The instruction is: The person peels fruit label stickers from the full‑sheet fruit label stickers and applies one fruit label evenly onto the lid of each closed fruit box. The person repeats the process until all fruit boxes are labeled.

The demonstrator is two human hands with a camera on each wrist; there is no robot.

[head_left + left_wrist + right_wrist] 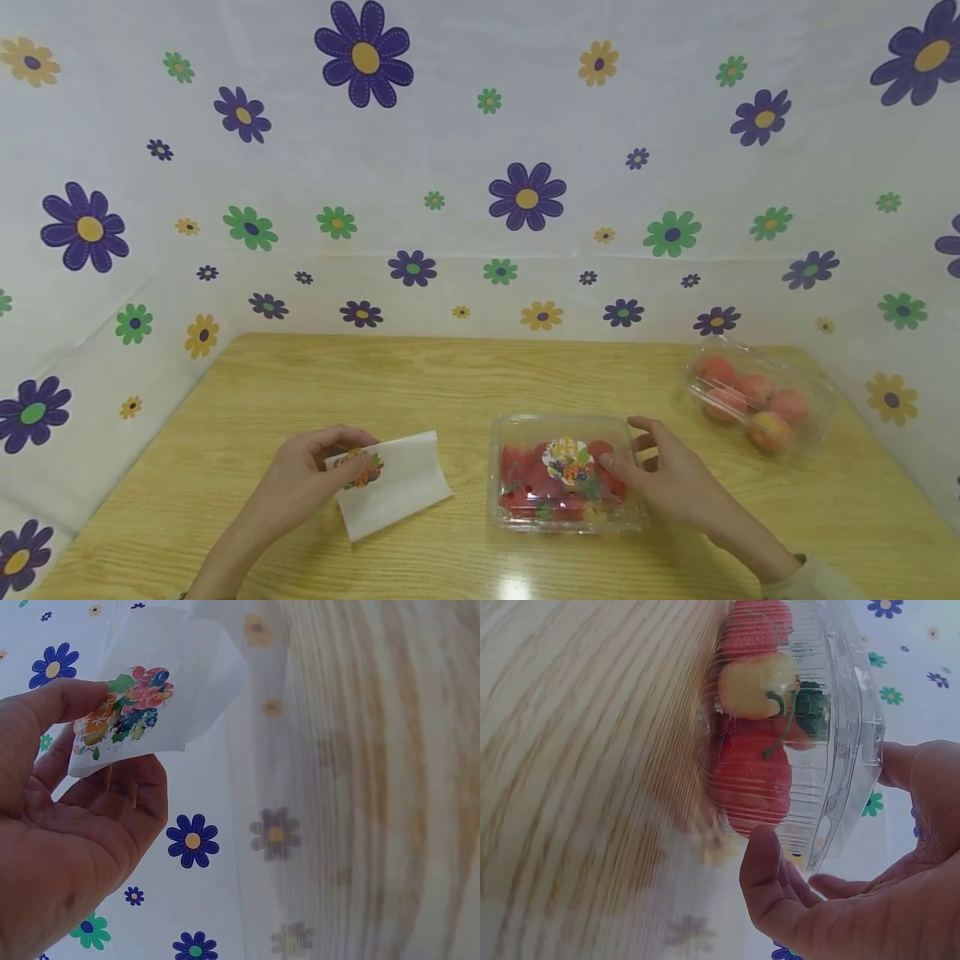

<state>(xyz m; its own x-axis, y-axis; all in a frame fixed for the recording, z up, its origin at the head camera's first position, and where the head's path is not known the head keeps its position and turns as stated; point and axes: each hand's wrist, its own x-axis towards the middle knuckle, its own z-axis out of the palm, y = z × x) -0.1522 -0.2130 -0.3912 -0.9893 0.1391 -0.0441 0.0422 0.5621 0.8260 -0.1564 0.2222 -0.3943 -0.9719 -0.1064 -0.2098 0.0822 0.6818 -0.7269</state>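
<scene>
A white backdrop [450,142] printed with purple, green and yellow flowers rises at twelve o'clock beyond a pale wood-grain table [465,375]. Near the table's middle lies a clear plastic box of red fruit [517,432]. At two o'clock from it stands another clear plastic box, of orange-pink round fruit [813,379]. The right hand [678,483] grasps the first box at its three o'clock end, thumb on the lid. At nine o'clock, the left hand [300,471] pinches a creased white paper sheet [401,483], thumb over its colourful fruit print [367,473]. A round fruit-patterned label [567,461] sits mid-lid, just beside the right thumb.
</scene>
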